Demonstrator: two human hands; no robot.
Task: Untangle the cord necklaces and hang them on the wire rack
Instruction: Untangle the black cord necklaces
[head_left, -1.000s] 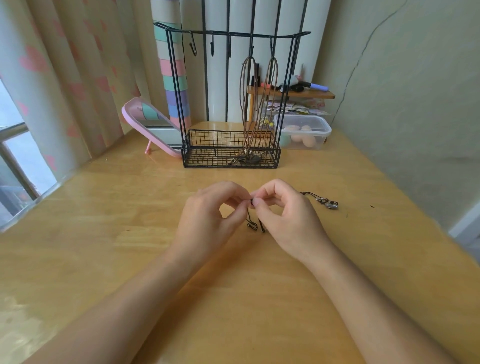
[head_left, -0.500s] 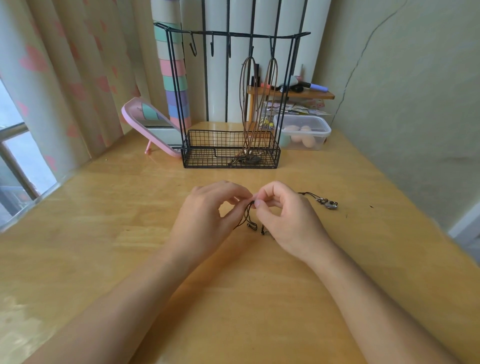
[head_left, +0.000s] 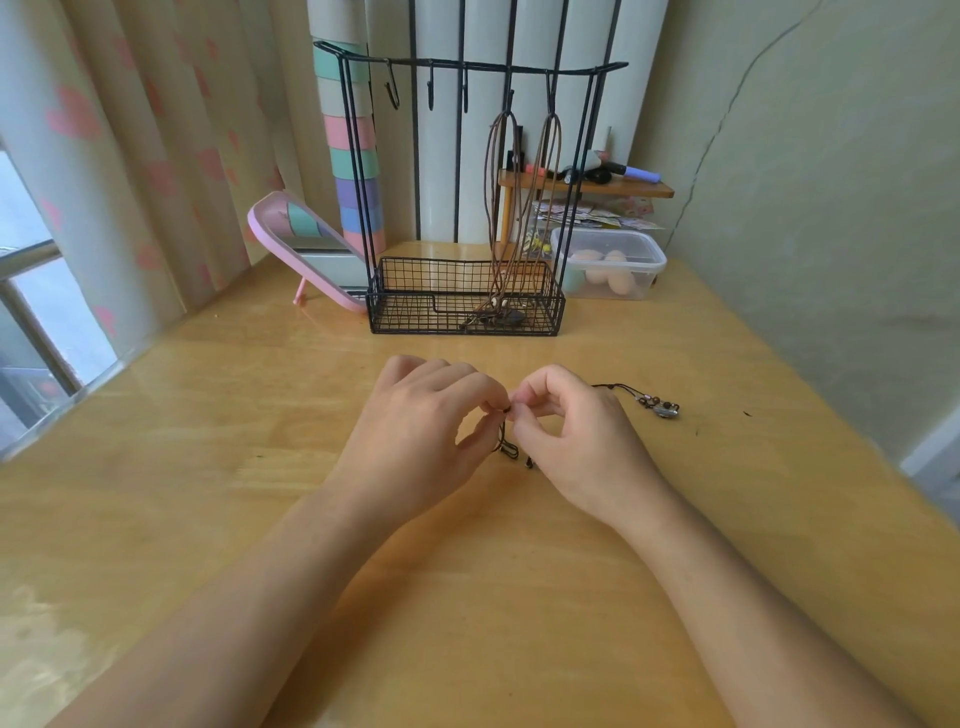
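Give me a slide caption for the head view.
Both hands pinch a black cord necklace before the wire rack.

Over the yellow wooden bench (head_left: 208, 467), the left hand (head_left: 421, 436) and right hand (head_left: 576, 441) pinch a thin black cord necklace (head_left: 506, 441); two brown cord necklaces (head_left: 519, 208) hang on the black wire rack (head_left: 467, 296).

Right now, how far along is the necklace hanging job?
Done: two brown cord necklaces hang from hooks on the wire rack. In hand: the left hand and right hand pinch a black cord necklace over the table. Left: untangle it and hang it.
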